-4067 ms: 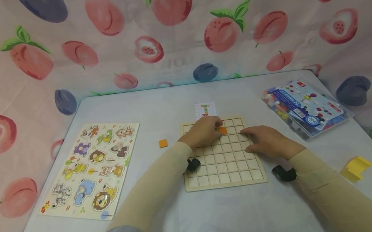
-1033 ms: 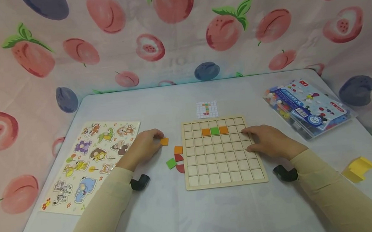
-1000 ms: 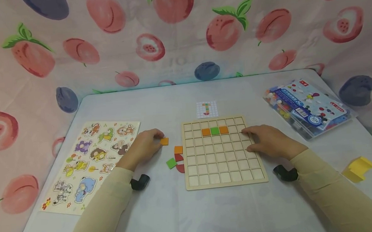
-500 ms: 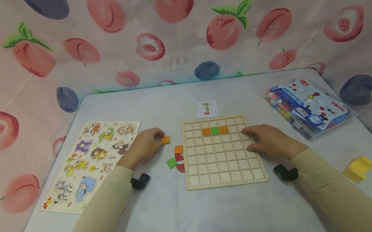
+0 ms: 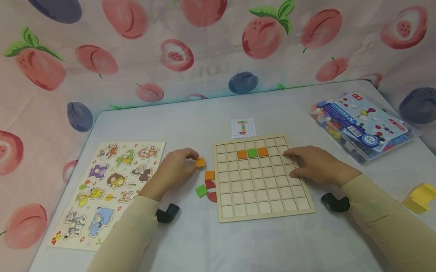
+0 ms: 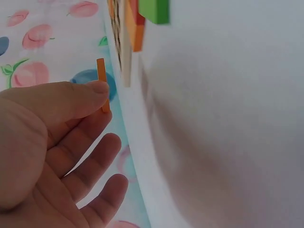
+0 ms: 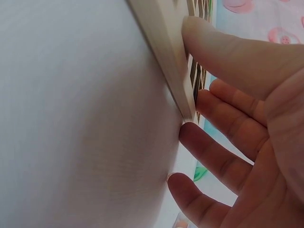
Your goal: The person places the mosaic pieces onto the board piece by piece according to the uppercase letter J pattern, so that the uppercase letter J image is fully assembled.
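My left hand (image 5: pixel 173 170) pinches an orange square tile (image 5: pixel 200 162) between thumb and index finger, left of the wooden grid board (image 5: pixel 264 197). The left wrist view shows this tile edge-on, held off the tabletop, with the other fingers loosely bent. My right hand (image 5: pixel 316 166) rests at the board's right edge, its thumb (image 7: pixel 204 40) on the frame and the fingers relaxed. One row of the board holds an orange tile (image 5: pixel 242 154), a green tile (image 5: pixel 252 153) and another orange tile (image 5: pixel 263 152). A small pattern card (image 5: pixel 243 127) lies behind the board.
Beside the board's left edge lie an orange tile (image 5: pixel 210 175), two red curved pieces (image 5: pixel 212 197) and a green tile (image 5: pixel 201 190). An animal puzzle (image 5: pixel 107 193) is at left, partly under the left arm. A plastic bead box (image 5: pixel 363 125) and yellow piece (image 5: pixel 421 198) are at right.
Two orange tiles and a green one now show on the board, where my left hand was earlier. That hand moved left, and lately drifts right with the pinched tile. The right hand stays put.
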`<state>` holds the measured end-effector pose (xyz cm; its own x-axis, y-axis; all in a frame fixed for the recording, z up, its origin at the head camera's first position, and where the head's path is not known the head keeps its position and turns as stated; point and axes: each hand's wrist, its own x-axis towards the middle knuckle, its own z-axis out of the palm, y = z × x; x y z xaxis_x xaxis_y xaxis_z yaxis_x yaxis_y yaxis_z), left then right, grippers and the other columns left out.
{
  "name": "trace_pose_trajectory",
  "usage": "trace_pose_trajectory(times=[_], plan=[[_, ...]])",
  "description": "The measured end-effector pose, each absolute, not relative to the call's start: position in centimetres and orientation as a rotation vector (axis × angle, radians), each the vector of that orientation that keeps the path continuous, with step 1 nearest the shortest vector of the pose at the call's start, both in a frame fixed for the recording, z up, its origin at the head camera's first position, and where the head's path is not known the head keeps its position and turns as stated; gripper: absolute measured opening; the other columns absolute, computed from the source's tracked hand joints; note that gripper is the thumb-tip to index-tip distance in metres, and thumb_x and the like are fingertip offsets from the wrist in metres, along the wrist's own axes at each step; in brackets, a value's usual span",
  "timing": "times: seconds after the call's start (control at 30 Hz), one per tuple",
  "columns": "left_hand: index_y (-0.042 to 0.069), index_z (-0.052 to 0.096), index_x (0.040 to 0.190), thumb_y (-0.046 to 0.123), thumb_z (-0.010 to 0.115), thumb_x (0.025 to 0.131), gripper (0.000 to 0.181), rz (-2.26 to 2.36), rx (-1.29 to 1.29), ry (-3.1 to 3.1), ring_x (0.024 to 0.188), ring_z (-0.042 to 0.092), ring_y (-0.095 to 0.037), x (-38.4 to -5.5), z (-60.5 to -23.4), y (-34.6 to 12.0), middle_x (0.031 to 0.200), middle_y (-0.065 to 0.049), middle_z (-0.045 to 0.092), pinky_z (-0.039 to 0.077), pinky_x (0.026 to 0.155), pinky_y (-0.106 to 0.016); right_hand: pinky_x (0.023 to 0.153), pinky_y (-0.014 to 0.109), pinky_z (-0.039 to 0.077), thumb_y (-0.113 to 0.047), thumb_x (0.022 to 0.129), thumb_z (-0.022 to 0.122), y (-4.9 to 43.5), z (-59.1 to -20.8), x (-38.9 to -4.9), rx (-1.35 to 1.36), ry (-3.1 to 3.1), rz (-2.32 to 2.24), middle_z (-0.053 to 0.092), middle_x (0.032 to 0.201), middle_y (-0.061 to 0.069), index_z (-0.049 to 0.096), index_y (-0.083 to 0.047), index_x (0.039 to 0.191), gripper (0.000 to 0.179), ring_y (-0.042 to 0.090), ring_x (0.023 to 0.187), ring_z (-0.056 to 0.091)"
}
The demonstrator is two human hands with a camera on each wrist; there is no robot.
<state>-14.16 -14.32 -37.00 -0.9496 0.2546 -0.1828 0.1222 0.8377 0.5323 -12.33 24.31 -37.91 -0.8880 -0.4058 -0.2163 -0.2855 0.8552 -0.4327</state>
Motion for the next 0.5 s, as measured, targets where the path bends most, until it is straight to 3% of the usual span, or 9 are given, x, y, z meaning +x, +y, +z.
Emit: trace_pose_trajectory(times=[0.5], plan=[[0.011,0.069,0.119,0.009,0.068,0.091,0.028,0.795,0.353,2.747,0.121,0.055,-0.025,-14.1,-36.4,-11.7,0.12,-0.001,0.067,0.042,0.107,-0.044,0.105,0.062,0.035,-0.026,0.089,0.078,24.2,-37.8,-12.3,-0.525,2.73,-0.571,0.053,0.139,0.027,0.053,0.002,0.141,0.064,0.048,0.13,0.046]])
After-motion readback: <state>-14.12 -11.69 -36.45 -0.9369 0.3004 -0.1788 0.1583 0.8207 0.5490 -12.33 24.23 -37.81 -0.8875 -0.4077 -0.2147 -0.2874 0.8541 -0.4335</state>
